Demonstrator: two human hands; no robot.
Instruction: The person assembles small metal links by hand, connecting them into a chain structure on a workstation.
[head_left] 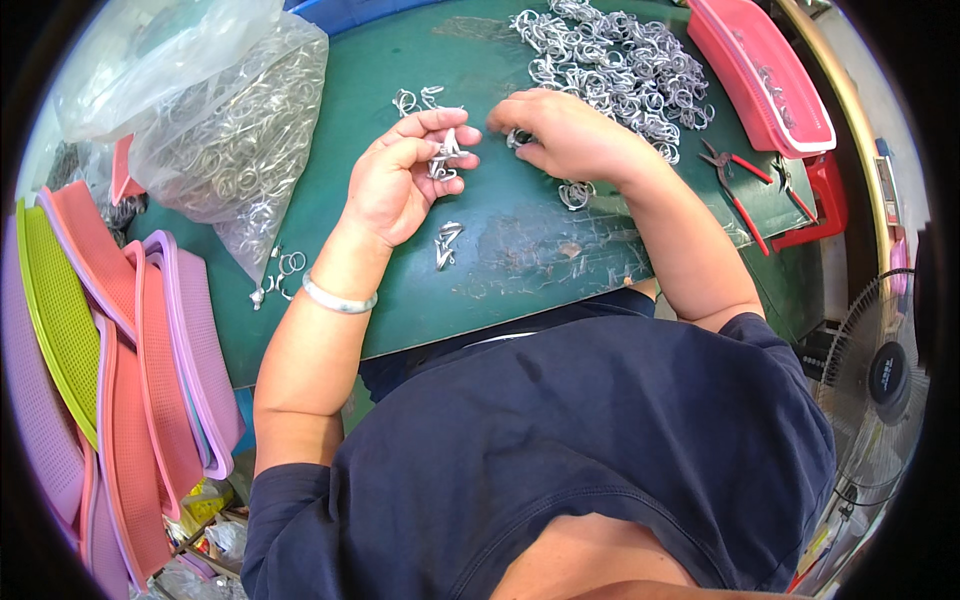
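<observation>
My left hand [405, 172] is palm up over the green table, its fingers curled around a few silver metal rings [443, 158]. To its right, my right hand [570, 135] reaches in palm down with bent fingers. A silver ring [517, 138] shows between its thumb and fingers, partly hidden by the hand. Beyond the right hand spreads a big heap of similar rings [630, 70]. A small cluster of rings [448, 245] lies below my left hand, and another few [575, 194] sit under my right wrist. More loose rings [405, 101] lie just beyond the left fingers.
A clear plastic bag [235, 130] full of rings stands at the left, with loose rings [290, 264] beside it. Coloured plastic baskets [120, 400] are stacked at far left. At right are a pink tray [745, 90], red-handled pliers [735, 190] and a fan [880, 375].
</observation>
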